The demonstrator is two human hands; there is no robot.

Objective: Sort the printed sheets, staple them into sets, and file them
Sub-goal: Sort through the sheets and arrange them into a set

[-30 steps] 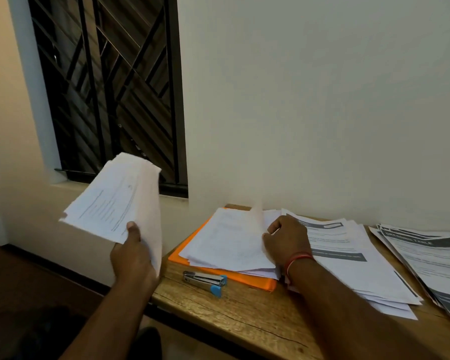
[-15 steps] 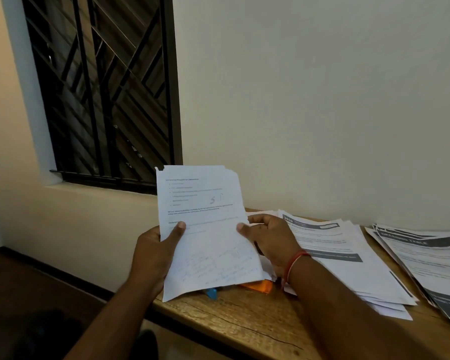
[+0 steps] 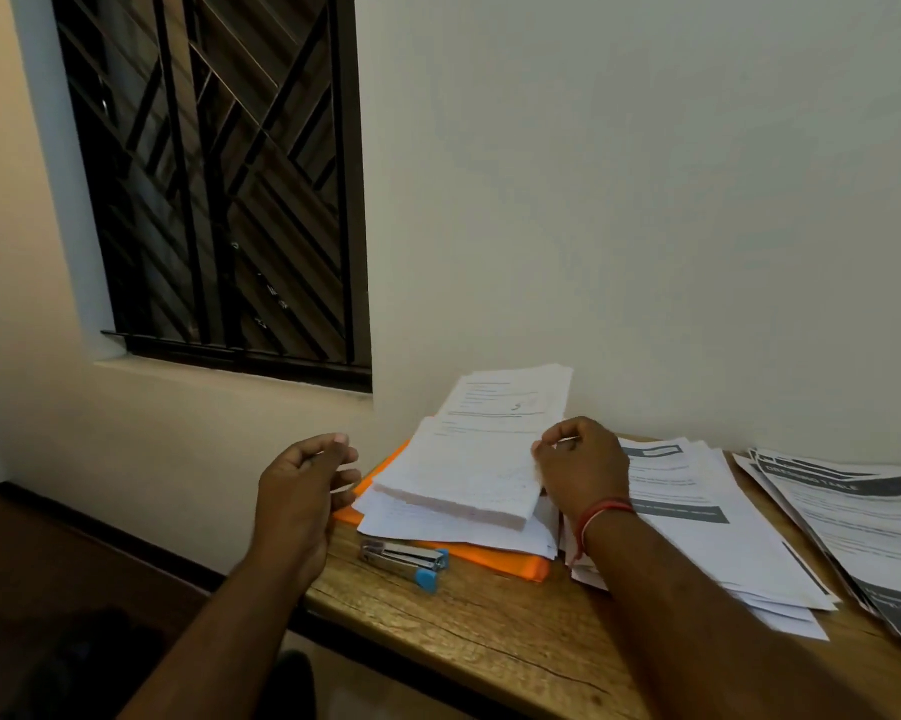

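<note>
A thick sheaf of white printed sheets [image 3: 469, 470] lies on a pile of loose sheets on an orange folder [image 3: 495, 561], its far end leaning up against the wall. My right hand [image 3: 586, 467] pinches the sheaf's right edge between thumb and fingers. To the left of the pile, off the table's end, my left hand [image 3: 303, 491] hovers with loosely curled fingers and holds nothing. A silver stapler [image 3: 404, 558] with a blue tip lies on the wood in front of the folder.
On the wooden table [image 3: 490, 636], a second stack of printed sheets [image 3: 698, 527] with dark header bars lies right of my right wrist. A third stack [image 3: 864, 517] sits at the far right. A barred window [image 3: 220, 174] is at the left; the wall stands directly behind the piles.
The sheaf that both hands held upright now lies on the pile over the orange folder. My left hand has let go and drawn away to the left. The stapler shows again.
</note>
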